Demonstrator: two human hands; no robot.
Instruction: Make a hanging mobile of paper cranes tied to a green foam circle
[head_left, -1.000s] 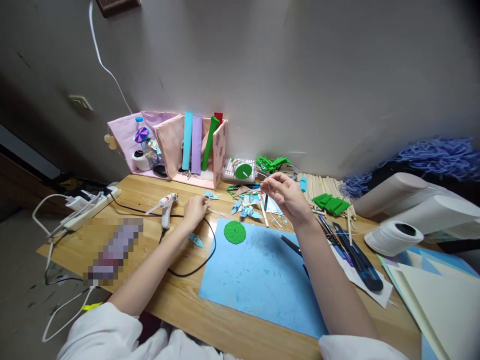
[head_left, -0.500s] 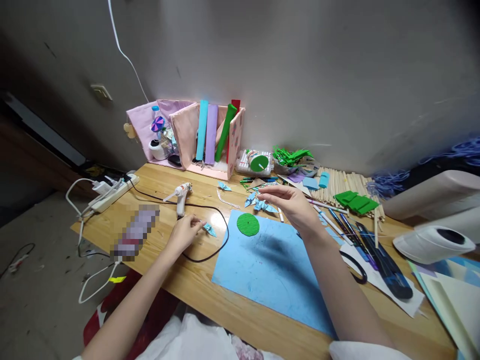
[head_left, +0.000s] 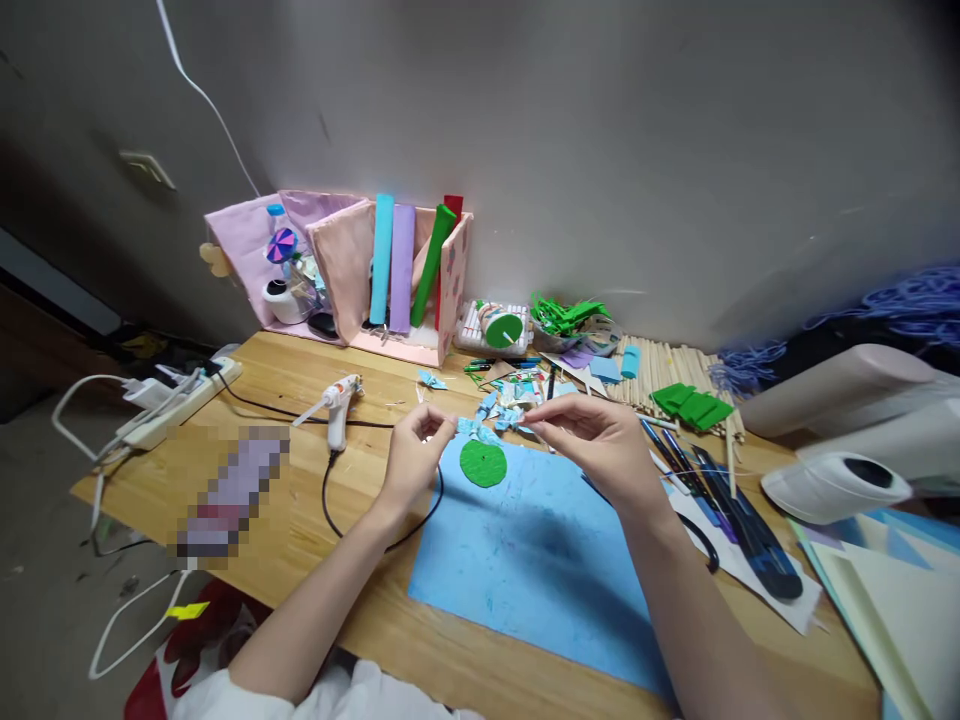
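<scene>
Your left hand (head_left: 414, 455) pinches a small blue paper crane (head_left: 472, 429), and your right hand (head_left: 600, 440) pinches something too thin to tell, both just above the green disc (head_left: 483, 463). Nothing is glued on the disc yet; the glue gun (head_left: 335, 405) lies untouched on the left.

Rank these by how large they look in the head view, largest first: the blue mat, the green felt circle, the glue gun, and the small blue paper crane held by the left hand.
1. Blue mat
2. Glue gun
3. Green felt circle, close to the glue gun in apparent size, so this order is unsure
4. Small blue paper crane at the left hand
</scene>
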